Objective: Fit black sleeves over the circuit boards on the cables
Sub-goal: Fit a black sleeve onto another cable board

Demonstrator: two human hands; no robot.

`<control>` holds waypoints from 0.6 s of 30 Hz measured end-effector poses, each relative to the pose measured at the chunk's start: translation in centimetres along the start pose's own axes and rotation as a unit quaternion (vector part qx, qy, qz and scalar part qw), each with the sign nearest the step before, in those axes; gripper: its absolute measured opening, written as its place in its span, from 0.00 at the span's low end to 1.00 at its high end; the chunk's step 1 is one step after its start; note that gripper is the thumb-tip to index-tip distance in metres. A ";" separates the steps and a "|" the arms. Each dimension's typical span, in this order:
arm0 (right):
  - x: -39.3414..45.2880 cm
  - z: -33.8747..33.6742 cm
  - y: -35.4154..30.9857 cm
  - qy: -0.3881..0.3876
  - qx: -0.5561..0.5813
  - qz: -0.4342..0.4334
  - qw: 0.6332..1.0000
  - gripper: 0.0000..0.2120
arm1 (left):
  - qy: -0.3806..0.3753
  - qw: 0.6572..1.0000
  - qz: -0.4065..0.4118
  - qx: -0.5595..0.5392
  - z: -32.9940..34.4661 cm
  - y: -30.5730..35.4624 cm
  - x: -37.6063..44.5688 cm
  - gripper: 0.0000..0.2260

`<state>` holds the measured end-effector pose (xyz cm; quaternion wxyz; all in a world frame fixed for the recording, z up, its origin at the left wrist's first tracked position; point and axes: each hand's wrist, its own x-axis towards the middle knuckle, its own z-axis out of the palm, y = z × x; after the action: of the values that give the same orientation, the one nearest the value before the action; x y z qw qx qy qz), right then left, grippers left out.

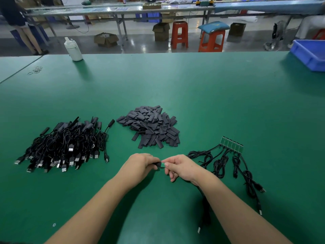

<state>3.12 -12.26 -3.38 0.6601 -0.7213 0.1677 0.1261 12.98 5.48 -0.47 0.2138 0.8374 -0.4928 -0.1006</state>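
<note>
My left hand pinches a black sleeve near the table's front middle. Facing it, my right hand pinches a small green circuit board whose end meets the sleeve's mouth. That board's black cable trails under my right forearm toward the table edge. A heap of loose black sleeves lies just beyond my hands. To the right, several bare green circuit boards lie in a row with their coiled cables. On the left sits a pile of sleeved cables with USB plugs.
The green table carries a white bottle at the far left, rubber bands beside it and a blue bin at the far right. Beyond the table stand orange stools, cardboard boxes, long benches and a person at the far left.
</note>
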 end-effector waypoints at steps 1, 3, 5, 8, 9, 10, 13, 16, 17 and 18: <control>0.0 0.1 0.0 0.000 0.004 0.000 1.000 0.13 | 0.004 1.000 -0.003 -0.007 0.1 0.2 0.1 0.08; -0.2 0.2 -0.2 -0.002 0.012 -0.004 1.000 0.13 | 0.007 1.000 -0.017 -0.015 0.2 0.7 0.4 0.09; -0.3 0.2 -0.4 -0.001 0.027 -0.008 1.000 0.13 | -0.013 0.999 -0.038 -0.005 0.3 1.1 1.0 0.10; -0.5 0.1 -0.6 0.004 0.050 -0.009 0.999 0.12 | -0.050 0.996 -0.068 0.019 0.4 1.5 1.4 0.09; -0.6 0.1 -0.6 0.007 0.040 -0.009 0.999 0.12 | -0.049 0.995 -0.081 0.013 0.3 1.5 1.3 0.09; -0.6 0.1 -0.6 0.011 0.020 -0.013 1.000 0.10 | -0.044 0.995 -0.092 0.003 0.2 1.3 1.3 0.08; -0.6 0.2 -0.3 0.027 -0.060 -0.022 0.998 0.05 | -0.043 0.989 -0.127 -0.056 -0.4 0.7 1.0 0.08; -0.7 0.4 -0.4 0.034 -0.086 -0.014 0.996 0.10 | -0.038 0.997 -0.067 -0.020 -0.5 0.5 0.4 0.08; -0.8 0.5 -0.6 0.027 -0.093 -0.011 0.995 0.11 | -0.027 0.999 -0.031 0.024 -0.4 0.5 0.1 0.11; -0.8 0.6 -0.8 0.019 -0.102 -0.009 0.995 0.12 | -0.013 0.997 -0.002 0.074 -0.3 0.6 -0.1 0.12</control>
<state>2.76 -11.58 -2.35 0.5804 -0.7889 0.1603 0.1227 12.59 5.40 0.05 0.1446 0.8505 -0.5001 -0.0749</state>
